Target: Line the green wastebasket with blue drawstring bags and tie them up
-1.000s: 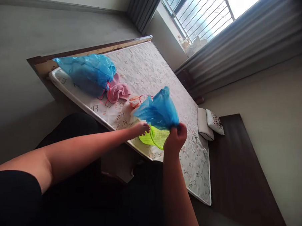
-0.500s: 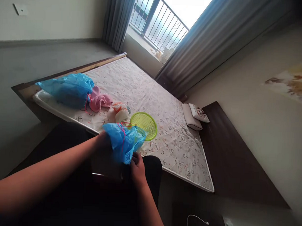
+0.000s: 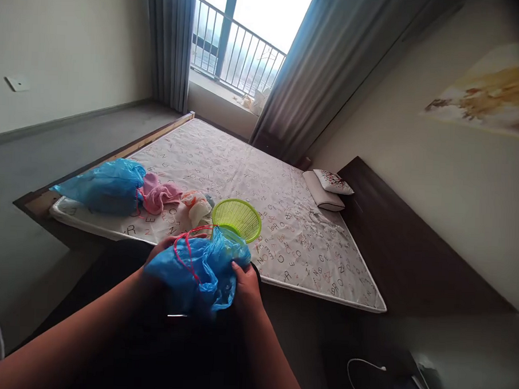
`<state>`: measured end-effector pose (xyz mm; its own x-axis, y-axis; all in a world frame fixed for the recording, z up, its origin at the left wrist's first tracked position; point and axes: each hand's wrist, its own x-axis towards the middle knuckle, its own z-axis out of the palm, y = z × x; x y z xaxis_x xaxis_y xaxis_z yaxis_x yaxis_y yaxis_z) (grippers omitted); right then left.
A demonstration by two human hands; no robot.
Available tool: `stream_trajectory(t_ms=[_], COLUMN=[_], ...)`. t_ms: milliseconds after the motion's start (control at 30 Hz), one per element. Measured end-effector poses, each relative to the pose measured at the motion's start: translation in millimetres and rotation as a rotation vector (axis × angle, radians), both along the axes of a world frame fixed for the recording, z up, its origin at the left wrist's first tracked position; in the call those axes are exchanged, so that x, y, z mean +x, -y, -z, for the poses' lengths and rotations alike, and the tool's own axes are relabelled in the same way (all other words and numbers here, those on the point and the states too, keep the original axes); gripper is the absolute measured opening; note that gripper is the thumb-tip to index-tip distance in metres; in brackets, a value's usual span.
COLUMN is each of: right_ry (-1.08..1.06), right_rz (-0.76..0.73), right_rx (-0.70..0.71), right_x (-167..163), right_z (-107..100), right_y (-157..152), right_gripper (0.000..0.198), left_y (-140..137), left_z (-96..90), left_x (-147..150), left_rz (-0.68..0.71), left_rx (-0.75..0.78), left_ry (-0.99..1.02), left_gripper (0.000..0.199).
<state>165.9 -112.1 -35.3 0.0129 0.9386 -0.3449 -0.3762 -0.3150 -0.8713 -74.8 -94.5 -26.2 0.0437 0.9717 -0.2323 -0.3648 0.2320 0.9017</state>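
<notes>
Over my lap is a crumpled blue plastic bag [image 3: 196, 266] with a red drawstring. My right hand [image 3: 247, 286] is closed on the bag's right edge, thumb on top. At the other side my left hand [image 3: 161, 247] grips the bag, most of its fingers hidden behind the plastic. Just beyond the bag a green mesh basket [image 3: 241, 216] rests on the mattress [image 3: 283, 241]. Left of the basket are a bunched white and orange cloth [image 3: 196, 206] and a pink cloth [image 3: 159, 195].
A second, filled blue bag [image 3: 105, 188] lies at the mattress's left corner. Two pillows [image 3: 324, 191] are by the dark headboard [image 3: 390, 252]. A white cable [image 3: 364, 362] hangs at lower right. Grey curtains frame the window.
The bag has been spread wider and raised a little between my hands. My left hand has come up beside it, with fingers now partly showing. The view has shifted.
</notes>
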Motion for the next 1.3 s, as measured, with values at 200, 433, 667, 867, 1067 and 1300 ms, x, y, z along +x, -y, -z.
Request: stream_trajectory(t_ms=[200,433,667,867,1067,1300], right_ry=[-0.178,-0.129,0.268,0.359,-0.150,-0.373], right_rz=[0.095,0.124,0.241,0.048,-0.207,-0.046], right_rx=[0.008,-0.041,0.055,0.223,0.027,0.019], right_x=[6,21,40,17,-5,20], right_z=[-16,-2,-6,-42,-58,-72], right_y=[-7,-14,-10,13,8,4], right_gripper=[0.046,0.046,0.053,0.036,0.043,0.041], left_y=[-8,-5,2,24,44,34], left_z=[-5.6,-18.2,-43.5,-52.8,-56.1,-37.7], left_x=[-11,3,36,66,68,35], left_rz=[0.044,-0.115,-0.001,0.159,0.338,0.099], left_rx=[-0.174,-0.060,-0.087,-0.047,-0.021,0.027], left_ry=[0.214,-0.012,0.024,-0.116,-0.226,-0.353], left_gripper=[0.051,0.053,0.049,0.065,0.055,0.051])
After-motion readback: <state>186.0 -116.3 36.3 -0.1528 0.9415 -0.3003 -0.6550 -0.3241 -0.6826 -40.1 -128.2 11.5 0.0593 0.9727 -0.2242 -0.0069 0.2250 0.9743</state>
